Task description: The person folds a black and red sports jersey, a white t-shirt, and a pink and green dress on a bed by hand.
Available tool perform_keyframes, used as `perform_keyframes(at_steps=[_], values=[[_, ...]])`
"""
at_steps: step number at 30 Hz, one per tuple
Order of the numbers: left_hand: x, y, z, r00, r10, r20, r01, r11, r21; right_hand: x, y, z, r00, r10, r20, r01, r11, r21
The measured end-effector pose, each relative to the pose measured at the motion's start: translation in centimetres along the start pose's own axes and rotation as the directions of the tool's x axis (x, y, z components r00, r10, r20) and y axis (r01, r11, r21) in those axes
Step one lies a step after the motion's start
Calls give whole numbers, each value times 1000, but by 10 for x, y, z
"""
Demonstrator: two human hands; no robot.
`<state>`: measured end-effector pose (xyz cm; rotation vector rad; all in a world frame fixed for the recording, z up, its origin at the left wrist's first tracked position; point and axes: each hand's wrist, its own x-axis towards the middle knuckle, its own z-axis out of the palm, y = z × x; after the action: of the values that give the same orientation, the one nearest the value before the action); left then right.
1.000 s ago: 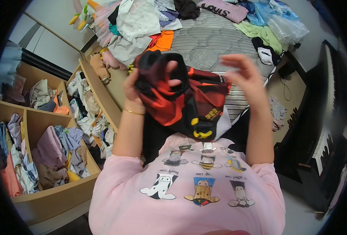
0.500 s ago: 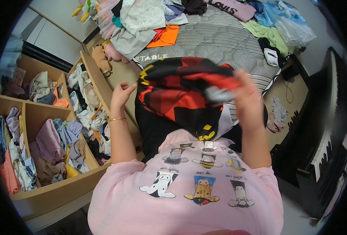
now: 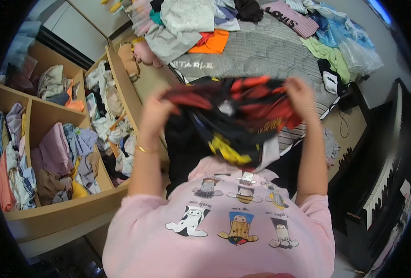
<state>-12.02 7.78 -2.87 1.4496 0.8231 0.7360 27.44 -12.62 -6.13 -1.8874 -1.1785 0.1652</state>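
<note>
A red and black garment with yellow patches is stretched between my two hands above my lap, its middle sagging in loose folds. My left hand, blurred by motion, grips its left end, and a gold bangle circles that wrist. At the opposite end, the fingers of my right hand are closed on the cloth. The lower part, with a bright yellow patch, hangs close to my pink shirt. What kind of garment it is does not show clearly.
Open wooden drawers of folded clothes stand at left, with a plush toy beyond them. Ahead, a grey mattress carries heaped clothes, including a lilac garment, and plastic bags. A black piano stands at right.
My right hand has dropped slightly and moved right, and my left hand has shifted a little lower. The garment's top edge now spans both hands, and its folds have changed.
</note>
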Motion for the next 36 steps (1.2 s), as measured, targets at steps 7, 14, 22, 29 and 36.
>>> perform_keyframes(at_steps=[7, 14, 22, 29, 36], values=[[72, 126, -64, 843, 537, -3, -514, 808, 288, 36, -50, -183, 840, 161, -519, 171, 828, 533], [45, 42, -42, 832, -253, 493, -125, 781, 612, -72, 59, -159, 950, 313, 11, -307, 937, -165], [8, -12, 53, 671, 235, 703, -709, 482, 515, -102, -7, -78, 956, -35, 290, 77, 988, -135], [48, -24, 38, 882, 44, 469, -236, 903, 359, -80, 41, -72, 929, 246, 275, -310, 925, 219], [112, -43, 43, 924, 366, 108, -364, 760, 539, -38, 12, -36, 936, -277, -216, 151, 872, -466]])
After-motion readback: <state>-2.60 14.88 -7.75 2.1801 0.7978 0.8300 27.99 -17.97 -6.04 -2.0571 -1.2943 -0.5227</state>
